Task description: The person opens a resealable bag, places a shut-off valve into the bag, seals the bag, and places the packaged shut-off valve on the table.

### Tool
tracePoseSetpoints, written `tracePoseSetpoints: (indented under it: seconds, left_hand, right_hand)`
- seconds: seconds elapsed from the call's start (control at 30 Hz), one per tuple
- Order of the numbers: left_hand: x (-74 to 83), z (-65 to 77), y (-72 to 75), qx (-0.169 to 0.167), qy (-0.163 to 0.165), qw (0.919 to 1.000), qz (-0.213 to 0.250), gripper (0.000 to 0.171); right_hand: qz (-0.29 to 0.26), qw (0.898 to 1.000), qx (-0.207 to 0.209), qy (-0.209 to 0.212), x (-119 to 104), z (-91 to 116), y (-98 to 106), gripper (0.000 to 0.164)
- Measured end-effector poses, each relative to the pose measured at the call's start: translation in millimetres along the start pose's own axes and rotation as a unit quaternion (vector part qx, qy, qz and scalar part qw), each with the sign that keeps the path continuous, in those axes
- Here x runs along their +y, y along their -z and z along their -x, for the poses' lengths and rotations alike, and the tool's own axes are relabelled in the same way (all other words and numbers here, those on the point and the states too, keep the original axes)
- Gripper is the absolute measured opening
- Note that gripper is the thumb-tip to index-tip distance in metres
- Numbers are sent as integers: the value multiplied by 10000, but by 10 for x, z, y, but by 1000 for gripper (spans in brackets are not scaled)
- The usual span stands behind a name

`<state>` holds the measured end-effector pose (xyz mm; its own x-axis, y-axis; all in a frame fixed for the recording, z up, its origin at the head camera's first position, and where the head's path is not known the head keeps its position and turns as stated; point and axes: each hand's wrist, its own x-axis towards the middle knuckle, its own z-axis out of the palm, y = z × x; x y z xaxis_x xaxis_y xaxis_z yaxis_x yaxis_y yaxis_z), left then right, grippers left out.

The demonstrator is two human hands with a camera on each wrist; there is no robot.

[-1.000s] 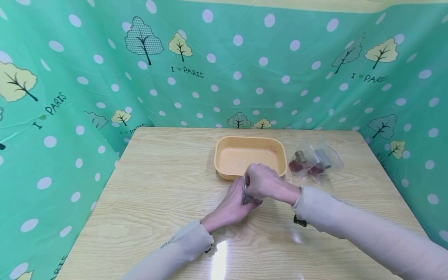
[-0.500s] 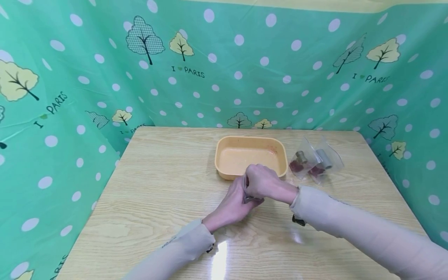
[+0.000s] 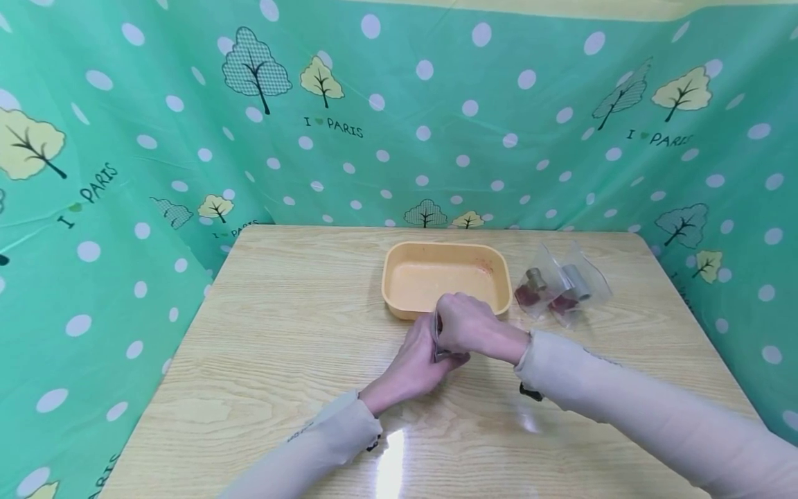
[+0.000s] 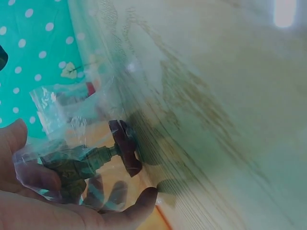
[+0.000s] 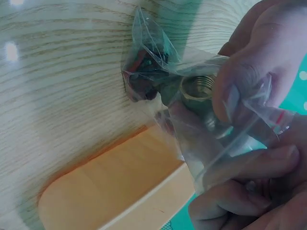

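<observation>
My left hand [image 3: 414, 367] holds a clear zip bag [image 4: 79, 127] in front of the tray. Inside the bag is a brass valve [image 4: 72, 165] with a dark red handle [image 4: 125, 148]. The fingers of the left hand curl beneath the valve. Beside them, my right hand [image 3: 464, 324] pinches the upper edge of the bag near its red-marked seal strip [image 5: 280, 120]. A threaded valve opening [image 5: 197, 87] shows through the plastic in the right wrist view. From the head view, the two hands cover most of the bag.
Just beyond the hands stands a shallow orange plastic tray [image 3: 391, 305]. To its right, two clear bags [image 3: 541, 287] with metal fittings and dark red parts lie on the wooden table [image 3: 280, 333]. A green dotted curtain [image 3: 349, 180] surrounds the table's back and sides.
My right wrist has shifted very slightly to the left. Both hands keep hold of the bag in nearly the same place.
</observation>
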<state>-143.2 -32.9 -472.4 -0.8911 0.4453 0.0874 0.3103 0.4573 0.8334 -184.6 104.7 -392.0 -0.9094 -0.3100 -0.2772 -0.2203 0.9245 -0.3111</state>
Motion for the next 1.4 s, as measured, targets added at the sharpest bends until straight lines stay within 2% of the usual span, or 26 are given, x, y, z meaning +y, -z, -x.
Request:
tracePoseSetpoints:
  seconds: [0.2, 0.27, 0.37, 0.5, 0.7, 0.77, 0.9, 1.03, 1.1, 1.23, 1.4]
  left_hand:
    - [-1, 4, 23, 57, -180, 9998, 36, 66]
    - [-5, 6, 32, 53, -205, 9998, 37, 67]
    - [-8, 27, 54, 16, 23, 9999, 134, 72]
    - [-5, 67, 83, -32, 435, 9987, 247, 85]
    - [-11, 93, 126, -162, 479, 9983, 274, 101]
    - [-20, 102, 142, -215, 441, 9984, 287, 104]
    - [-33, 121, 159, -319, 359, 9983, 317, 104]
    - [-16, 154, 173, -380, 374, 9981, 307, 106]
    - [-2, 174, 181, -397, 432, 9979, 290, 108]
    - [17, 204, 199, -408, 468, 9978, 237, 108]
    - [29, 236, 224, -454, 455, 9976, 250, 110]
  right_hand:
    - [-53, 9996, -78, 272, -1, 61, 115, 21]
    - [-122, 9991, -68, 397, 3, 95, 171, 17]
    - [-206, 9974, 45, 694, 13, 148, 262, 12]
    - [-323, 9947, 209, 954, 53, 238, 370, 19]
    - [-400, 9935, 355, 1005, 130, 468, 471, 15]
    - [-458, 9923, 305, 1111, 157, 551, 469, 15]
    - [-631, 9886, 11, 1370, 201, 685, 409, 26]
    - [-539, 9869, -80, 1517, 227, 759, 302, 33]
    - [-390, 9874, -27, 1532, 239, 785, 253, 30]
    - [-220, 9848, 310, 1694, 266, 813, 176, 14]
    - [-418, 9797, 656, 1848, 301, 820, 145, 23]
